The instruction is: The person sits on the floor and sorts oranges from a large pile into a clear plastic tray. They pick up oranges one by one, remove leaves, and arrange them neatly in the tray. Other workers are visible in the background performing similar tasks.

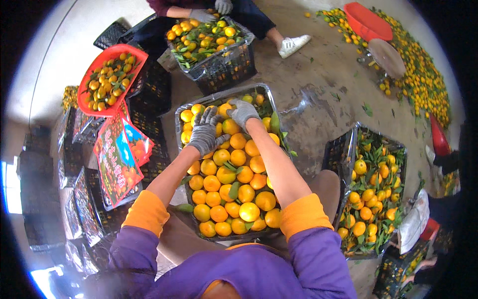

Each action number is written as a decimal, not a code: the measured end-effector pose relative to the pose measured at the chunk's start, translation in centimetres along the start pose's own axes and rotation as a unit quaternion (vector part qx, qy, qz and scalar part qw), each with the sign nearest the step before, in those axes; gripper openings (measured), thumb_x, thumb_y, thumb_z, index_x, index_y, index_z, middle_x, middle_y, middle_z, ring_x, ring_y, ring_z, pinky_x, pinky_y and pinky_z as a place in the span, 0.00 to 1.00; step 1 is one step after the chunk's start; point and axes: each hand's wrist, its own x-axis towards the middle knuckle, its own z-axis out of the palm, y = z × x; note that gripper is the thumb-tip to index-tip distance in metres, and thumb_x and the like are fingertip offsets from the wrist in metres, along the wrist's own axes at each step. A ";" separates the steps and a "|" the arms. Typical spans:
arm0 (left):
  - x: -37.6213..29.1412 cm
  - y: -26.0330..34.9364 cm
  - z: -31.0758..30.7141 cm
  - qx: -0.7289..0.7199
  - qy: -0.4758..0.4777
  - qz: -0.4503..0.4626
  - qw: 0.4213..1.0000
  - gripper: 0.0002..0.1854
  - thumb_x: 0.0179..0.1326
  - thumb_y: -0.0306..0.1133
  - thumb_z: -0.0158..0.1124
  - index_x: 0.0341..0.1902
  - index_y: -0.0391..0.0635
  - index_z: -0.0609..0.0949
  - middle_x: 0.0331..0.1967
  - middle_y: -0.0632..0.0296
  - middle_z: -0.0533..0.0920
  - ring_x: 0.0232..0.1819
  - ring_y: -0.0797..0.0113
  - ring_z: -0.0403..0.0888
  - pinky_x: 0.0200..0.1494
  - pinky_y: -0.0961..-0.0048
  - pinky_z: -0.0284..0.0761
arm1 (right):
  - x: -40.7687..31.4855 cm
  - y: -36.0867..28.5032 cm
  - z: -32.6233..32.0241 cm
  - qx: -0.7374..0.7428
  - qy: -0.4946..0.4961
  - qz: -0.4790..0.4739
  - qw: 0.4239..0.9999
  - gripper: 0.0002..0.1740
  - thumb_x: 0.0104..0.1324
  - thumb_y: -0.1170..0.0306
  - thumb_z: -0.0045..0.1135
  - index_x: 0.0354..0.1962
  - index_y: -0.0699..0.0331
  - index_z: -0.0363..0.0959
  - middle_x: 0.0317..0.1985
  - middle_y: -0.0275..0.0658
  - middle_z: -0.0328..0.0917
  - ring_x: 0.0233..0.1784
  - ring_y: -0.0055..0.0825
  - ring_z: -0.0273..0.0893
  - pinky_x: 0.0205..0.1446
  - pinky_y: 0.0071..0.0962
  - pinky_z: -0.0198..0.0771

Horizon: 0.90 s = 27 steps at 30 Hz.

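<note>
A black plastic crate with a clear liner [272, 98] stands between my knees, filled with mandarins [238, 157] packed close together, a few green leaves among them. My left hand [205, 130], in a grey knit glove, lies palm down on the fruit at the left with its fingers spread. At the far side of the same crate, my gloved right hand [244, 113] touches a mandarin [224, 111] between the hands. Its fingertips are partly hidden, so a firm hold cannot be made out.
Leafy mandarins fill a second crate [338, 157] at right. Ahead, a person's gloved hands [203, 15] work at another full crate [227, 69]. At left, a red basin [85, 98] of fruit and printed sheets [115, 160] rest on crates. Loose fruit [422, 71] covers the far-right floor.
</note>
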 end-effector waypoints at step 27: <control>2.6 -1.6 2.8 0.051 0.008 0.066 0.996 0.29 0.59 0.38 0.58 0.66 0.55 0.66 0.73 0.58 0.49 0.71 0.47 0.48 0.72 0.54 0.42 | -47.4 17.1 -16.2 -0.306 0.171 0.324 0.879 0.35 0.47 0.62 0.67 0.55 0.57 0.68 0.46 0.48 0.74 0.49 0.45 0.74 0.49 0.38 0.71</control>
